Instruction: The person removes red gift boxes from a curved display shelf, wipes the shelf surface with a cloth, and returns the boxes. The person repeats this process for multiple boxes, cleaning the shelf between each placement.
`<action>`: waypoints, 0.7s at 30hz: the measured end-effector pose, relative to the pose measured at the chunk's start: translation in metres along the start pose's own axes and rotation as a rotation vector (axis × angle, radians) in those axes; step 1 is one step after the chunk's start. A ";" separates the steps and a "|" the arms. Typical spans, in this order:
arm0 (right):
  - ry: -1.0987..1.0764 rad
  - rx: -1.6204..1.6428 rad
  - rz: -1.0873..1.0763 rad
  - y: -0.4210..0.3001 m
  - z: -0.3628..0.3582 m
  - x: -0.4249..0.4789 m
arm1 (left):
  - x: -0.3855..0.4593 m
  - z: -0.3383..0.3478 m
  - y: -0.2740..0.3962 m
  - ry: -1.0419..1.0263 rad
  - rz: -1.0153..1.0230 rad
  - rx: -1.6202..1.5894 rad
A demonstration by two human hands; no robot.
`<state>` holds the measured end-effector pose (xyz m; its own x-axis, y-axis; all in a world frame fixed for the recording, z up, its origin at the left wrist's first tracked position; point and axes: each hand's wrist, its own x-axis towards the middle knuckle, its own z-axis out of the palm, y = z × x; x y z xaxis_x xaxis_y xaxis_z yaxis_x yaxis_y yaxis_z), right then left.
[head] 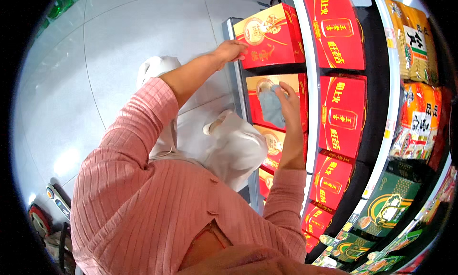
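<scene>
My right hand [290, 101] grips a grey-blue cloth [272, 108], which lies against the printed face of a red and gold gift box [257, 110]. Farther ahead, my left hand [230, 52] reaches the near-left edge of another red and gold gift box [268, 38]. Its fingers are bent at that edge; whether they grip it or only rest there is unclear. Both boxes stand on the lowest shelf, whose metal front edge [238, 72] runs along their left side. A dark gap separates the two boxes.
More red gift boxes [273, 146] continue along the lowest shelf. Above are red drink cartons [341, 115], bagged snacks [417, 121] and green boxes [388, 203]. White shelf rails [313, 85] project between levels. Grey floor tiles [118, 53] lie to the left; a wheeled item [39, 221] stands behind.
</scene>
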<state>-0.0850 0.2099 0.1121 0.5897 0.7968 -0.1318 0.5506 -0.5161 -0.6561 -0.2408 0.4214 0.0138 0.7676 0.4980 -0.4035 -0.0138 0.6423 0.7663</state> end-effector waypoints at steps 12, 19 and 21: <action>-0.013 0.532 -0.066 -0.033 0.077 0.137 | 0.033 0.026 0.025 -0.050 -0.072 -0.159; 0.086 -0.264 -0.246 -0.040 0.054 0.170 | 0.051 0.038 0.024 0.057 -0.054 -0.440; 0.170 -0.659 -0.368 -0.009 0.039 0.193 | 0.061 0.035 0.016 0.099 -0.047 -0.469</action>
<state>0.0010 0.3804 0.0639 0.3536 0.9216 0.1603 0.9353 -0.3501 -0.0509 -0.1717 0.4420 0.0191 0.7100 0.5004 -0.4954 -0.2855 0.8477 0.4471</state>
